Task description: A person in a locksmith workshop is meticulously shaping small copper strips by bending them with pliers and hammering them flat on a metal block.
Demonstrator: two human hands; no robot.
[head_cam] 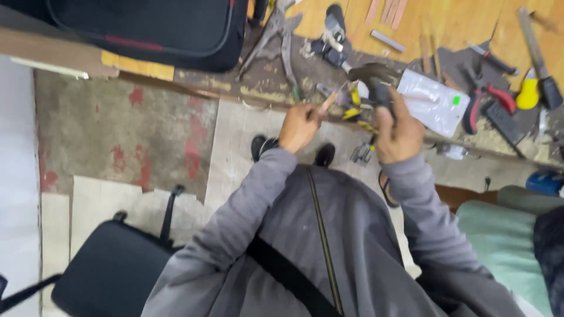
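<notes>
My left hand [299, 126] is closed around a thin wooden stick [330, 100] that points up toward the workbench edge. My right hand [398, 132] grips the dark handle of a hammer [376, 79], whose head sits just above and right of the stick's tip. Both hands are held at the front edge of the wooden workbench [452, 23], close together, in grey sleeves. The frame is blurred.
On the bench lie large metal pliers [281, 35], red-handled pliers [487, 100], a clear plastic bag [432, 100], a yellow-handled tool [529, 91] and wood strips [388, 12]. A black case [153, 29] sits at the back left. A black chair [111, 267] stands at lower left.
</notes>
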